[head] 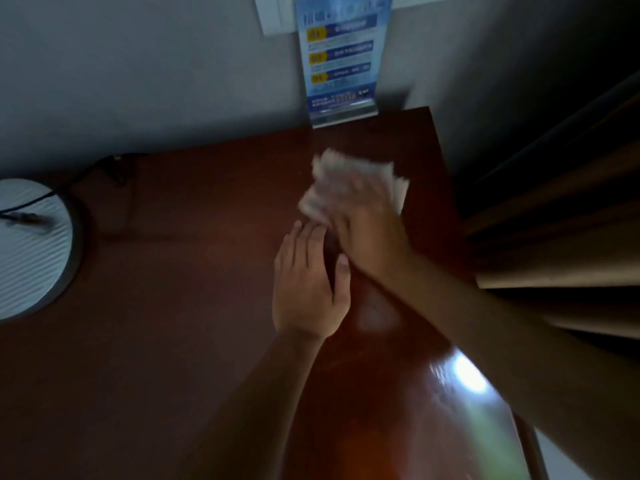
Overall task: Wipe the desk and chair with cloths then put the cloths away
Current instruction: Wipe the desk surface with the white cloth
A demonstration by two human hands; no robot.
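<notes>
Right hand (367, 233) on pale cloth (349, 181), pressing it onto the desk (194, 306) near the far right corner; blurred, so can't tell its grip. Left hand (308, 289) flat on desk just beside it, fingers straight, holding nothing. Blue sign (341, 60) stands against the wall behind.

Cloth (356, 181) is lying on desk (173, 306), far right, under right hand (367, 233). Left hand (308, 289) is resting on desk just left and nearer. Sign stand (341, 64) is standing at far edge against wall (138, 81). Round base (27, 247) is sitting at left edge. Curtain (554, 220) is hanging right of desk.
</notes>
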